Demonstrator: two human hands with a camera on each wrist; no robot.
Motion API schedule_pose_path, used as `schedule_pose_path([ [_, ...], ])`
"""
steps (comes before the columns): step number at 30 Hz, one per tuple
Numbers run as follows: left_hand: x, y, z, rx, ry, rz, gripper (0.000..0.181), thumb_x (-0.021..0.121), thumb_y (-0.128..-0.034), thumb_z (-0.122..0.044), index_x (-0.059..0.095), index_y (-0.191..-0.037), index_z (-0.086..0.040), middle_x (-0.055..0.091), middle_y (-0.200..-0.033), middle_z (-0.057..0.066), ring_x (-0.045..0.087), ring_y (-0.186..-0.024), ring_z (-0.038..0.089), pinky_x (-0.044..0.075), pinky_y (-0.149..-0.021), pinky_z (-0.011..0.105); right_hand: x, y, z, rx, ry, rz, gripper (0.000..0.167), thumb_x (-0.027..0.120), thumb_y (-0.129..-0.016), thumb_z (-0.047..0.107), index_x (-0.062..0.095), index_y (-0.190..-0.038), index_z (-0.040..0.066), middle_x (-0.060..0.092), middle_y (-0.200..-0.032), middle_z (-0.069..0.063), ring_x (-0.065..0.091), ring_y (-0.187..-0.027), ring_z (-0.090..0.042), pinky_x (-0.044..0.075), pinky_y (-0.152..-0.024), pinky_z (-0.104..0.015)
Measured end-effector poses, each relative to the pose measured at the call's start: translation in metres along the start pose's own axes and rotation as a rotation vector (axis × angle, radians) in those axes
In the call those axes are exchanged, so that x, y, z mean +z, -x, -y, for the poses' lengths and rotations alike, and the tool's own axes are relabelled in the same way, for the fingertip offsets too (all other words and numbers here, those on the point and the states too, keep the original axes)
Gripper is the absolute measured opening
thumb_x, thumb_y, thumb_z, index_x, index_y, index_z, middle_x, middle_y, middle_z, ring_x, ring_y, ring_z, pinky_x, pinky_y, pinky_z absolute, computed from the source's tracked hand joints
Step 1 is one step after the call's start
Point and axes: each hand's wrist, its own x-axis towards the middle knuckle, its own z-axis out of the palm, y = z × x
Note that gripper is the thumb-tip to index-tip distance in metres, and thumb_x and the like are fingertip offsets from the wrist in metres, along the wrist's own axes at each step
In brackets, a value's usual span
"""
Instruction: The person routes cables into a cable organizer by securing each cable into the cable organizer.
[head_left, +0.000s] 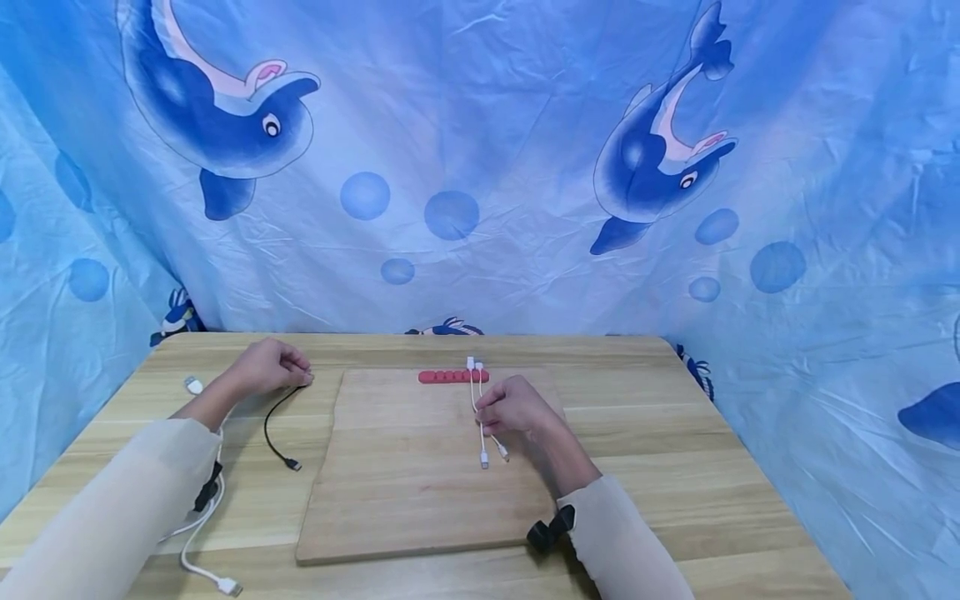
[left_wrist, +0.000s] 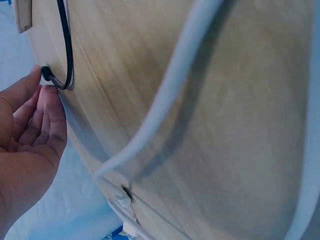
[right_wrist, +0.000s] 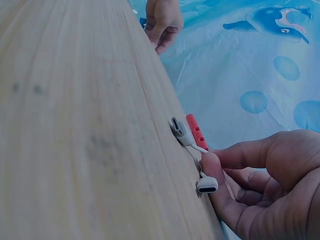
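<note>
Pinching a black cable near the table's far edge is our left hand; our right hand pinches white cables.

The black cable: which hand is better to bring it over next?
Probably the left hand: its fingers pinch one end of the black cable, while the right hand is busy holding white cables near the red strip.
</note>
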Motion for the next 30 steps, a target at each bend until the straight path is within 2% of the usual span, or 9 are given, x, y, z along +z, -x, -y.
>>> schedule_pose_path([
  [5,0.002,0.001,0.0,0.004,-0.011,0.021,0.029,0.08,-0.0902,-0.019,0.072,-0.106,0.003,0.073,-0.093,0.006,0.066,-0.085,0.018,0.053,-0.074,0.033,0.0,0.0,-0.001,-0.001,-0.012,0.004,0.008,0.072,-0.09,-0.007,0.073,-0.098,-0.005,0.071,-0.086,-0.016,0.069,-0.064,-0.018,0.062,-0.067,-0.032],
  [15,0.006,0.005,-0.006,0.058,-0.054,0.03,0.019,0.078,-0.0913,-0.015,0.073,-0.1,0.0,0.071,-0.088,0.004,0.064,-0.082,0.016,0.054,-0.074,0.036,0.0,0.001,0.0,-0.008,-0.005,0.002,0.008,0.071,-0.09,-0.007,0.074,-0.097,-0.005,0.071,-0.086,-0.016,0.069,-0.065,-0.018,0.062,-0.066,-0.031],
  [22,0.001,0.005,-0.006,0.062,0.031,0.02,0.027,0.074,-0.0959,-0.018,0.07,-0.113,0.003,0.072,-0.1,0.008,0.066,-0.09,0.019,0.055,-0.078,0.035,0.0,0.001,0.0,-0.008,0.004,-0.002,0.008,0.072,-0.09,-0.006,0.074,-0.097,-0.004,0.07,-0.087,-0.016,0.069,-0.066,-0.018,0.061,-0.067,-0.031],
  [26,-0.008,0.006,-0.007,0.057,0.069,0.003,0.023,0.071,-0.0979,-0.017,0.071,-0.113,0.0,0.073,-0.104,0.009,0.066,-0.093,0.019,0.054,-0.077,0.032,0.0,0.002,0.0,0.0,-0.001,-0.003,0.007,0.072,-0.09,-0.006,0.074,-0.097,-0.003,0.07,-0.088,-0.016,0.069,-0.066,-0.019,0.061,-0.067,-0.031],
  [30,-0.018,0.008,-0.01,0.025,0.145,0.01,0.032,0.07,-0.099,-0.024,0.068,-0.118,0.001,0.071,-0.108,0.011,0.065,-0.095,0.021,0.056,-0.08,0.036,0.001,0.002,0.0,-0.006,0.003,-0.002,0.007,0.072,-0.09,-0.006,0.074,-0.096,-0.003,0.07,-0.087,-0.016,0.069,-0.066,-0.019,0.061,-0.067,-0.031],
])
